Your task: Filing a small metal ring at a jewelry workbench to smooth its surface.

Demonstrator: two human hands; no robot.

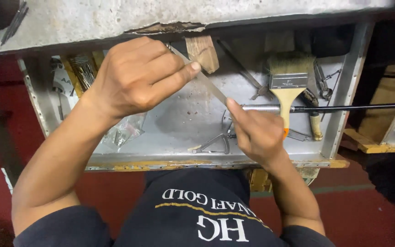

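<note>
Metal strip (204, 80) pinched at both ends: left hand (133, 75) up top, right hand (257, 132) lower down, just left of the paintbrush (289, 80) in the tray (344, 91).

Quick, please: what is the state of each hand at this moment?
Left hand: closed, gripping the upper end of a flat metal strip.
Right hand: closed, pinching the strip's lower end, above the metal tray.

The bare patch in the middle of the grey metal tray (186, 120) lies open to a hand. Right of it, the wide wooden-handled paintbrush (288, 80) and dark scissors (252, 77) crowd the tray; left, clear bags of nails (123, 132); above, the concrete ledge (161, 18) overhangs.
</note>
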